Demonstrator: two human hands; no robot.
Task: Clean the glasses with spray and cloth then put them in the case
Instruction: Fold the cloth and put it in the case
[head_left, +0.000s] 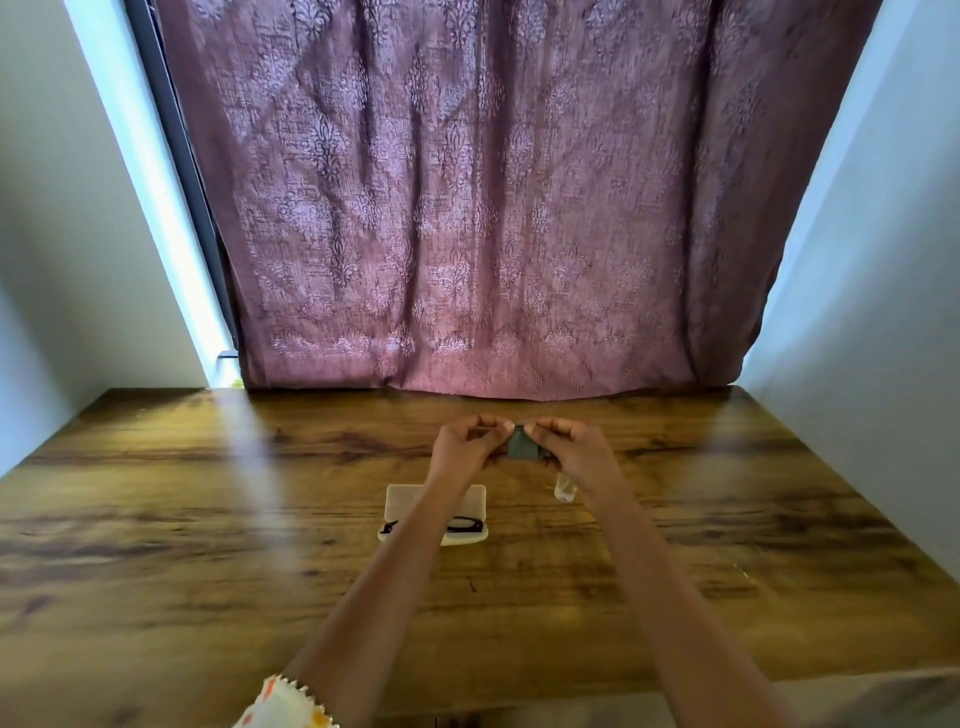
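Both hands are raised over the far middle of the wooden table (208, 519). My left hand (465, 446) and my right hand (576, 449) pinch a small folded grey cloth (523, 447) between their fingertips. Below them an open cream glasses case (470, 501) lies on the table, with black-framed glasses (465, 526) in its near half; my left forearm crosses over it. A small clear spray bottle (565, 488) stands under my right hand, partly hidden by the wrist.
A purple patterned curtain (493, 208) hangs behind the table's far edge. Pale walls close in on both sides. The table's near edge runs along the bottom of the view.
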